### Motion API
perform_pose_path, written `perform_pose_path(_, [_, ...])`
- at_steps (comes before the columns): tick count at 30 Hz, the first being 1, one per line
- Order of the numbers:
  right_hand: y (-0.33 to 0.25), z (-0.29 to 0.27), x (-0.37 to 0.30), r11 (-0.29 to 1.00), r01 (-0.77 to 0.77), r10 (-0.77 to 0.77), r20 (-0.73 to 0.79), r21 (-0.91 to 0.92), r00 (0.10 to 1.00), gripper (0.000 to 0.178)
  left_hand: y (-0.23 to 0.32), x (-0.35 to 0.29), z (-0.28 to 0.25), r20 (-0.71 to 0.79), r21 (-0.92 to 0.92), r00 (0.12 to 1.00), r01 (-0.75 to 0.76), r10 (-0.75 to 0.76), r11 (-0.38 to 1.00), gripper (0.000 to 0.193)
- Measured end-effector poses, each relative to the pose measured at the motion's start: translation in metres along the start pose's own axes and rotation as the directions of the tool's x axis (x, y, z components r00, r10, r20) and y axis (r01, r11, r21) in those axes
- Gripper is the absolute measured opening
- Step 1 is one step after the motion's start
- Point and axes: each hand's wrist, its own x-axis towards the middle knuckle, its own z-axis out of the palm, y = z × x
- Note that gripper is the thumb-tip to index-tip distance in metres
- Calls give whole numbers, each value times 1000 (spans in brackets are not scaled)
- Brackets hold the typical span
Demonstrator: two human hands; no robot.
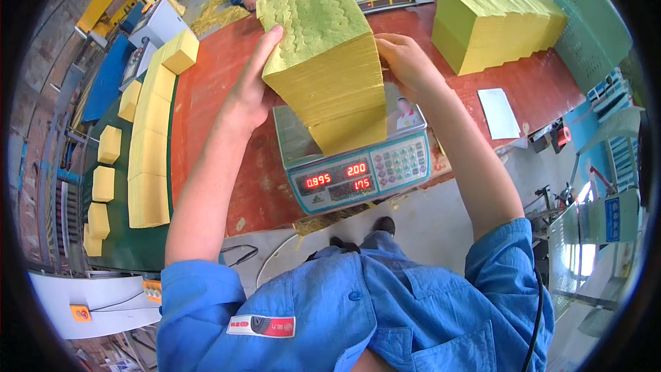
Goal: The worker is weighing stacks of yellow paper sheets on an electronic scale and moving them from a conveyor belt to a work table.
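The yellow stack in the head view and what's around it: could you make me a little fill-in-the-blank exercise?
1. The yellow stack has the left hand on one side and the person's ____ hand on the other.
2. The lit digits on the scale glow ____.
3. The smaller yellow stacks on the green surface lie to the person's ____ of the scale.
4. Both shirt sleeves are ____.

Missing words: right; red; left; blue.

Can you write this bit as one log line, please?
left hand: holding yellow stack, left side | right hand: holding stack, right side | scale: beneath stack | display: lit red
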Motion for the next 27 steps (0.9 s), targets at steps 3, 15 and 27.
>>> perform_pose_path(3, [0,-2,1,1000,-9,9,1,-25,1000,31,4,-5,12,-65,180,998,13,-2,984,78])
perform_pose_path(15, [13,-1,1,990,84,-92,-71,-113,993,33,-4,-3,7,-49,97,999,-3,8,995,66])
perform_pose_path(27, [48,-12,2,930,230,-273,-119,-287,955,44,-25,-6,19,-174,47,974,-142,148,989,68])
